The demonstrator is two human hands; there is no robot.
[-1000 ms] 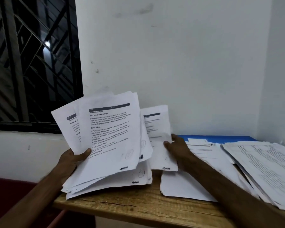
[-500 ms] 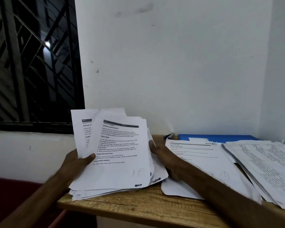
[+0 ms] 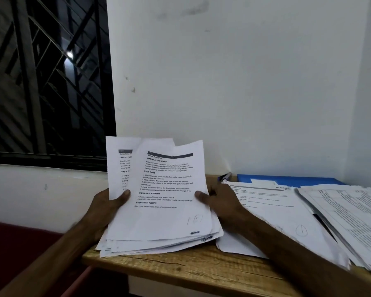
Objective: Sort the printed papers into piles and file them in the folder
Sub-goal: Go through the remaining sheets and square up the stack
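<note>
A stack of printed papers [image 3: 163, 213] stands tilted upright with its lower edge on the wooden table [image 3: 180, 269]. My left hand [image 3: 107, 209] grips its left edge, thumb on the front sheet. My right hand [image 3: 219, 202] grips its right edge, thumb on the front. A second pile [image 3: 272, 215] lies flat to the right, its top sheet marked with a pencilled circle. A third, thicker pile [image 3: 351, 215] lies at the far right. The blue folder [image 3: 287, 180] lies against the wall behind the piles, mostly covered by them.
A pen [image 3: 224, 177] lies by the wall, left of the folder. A white wall stands right behind the table. A barred window [image 3: 43, 82] is at the left. The table's left end sits under the held stack, with a red surface [image 3: 19, 243] below.
The fanned sheets have come together into one stack. My right hand moved left from a separate sheet to the stack's right edge. The stack now stands more upright and squared.
</note>
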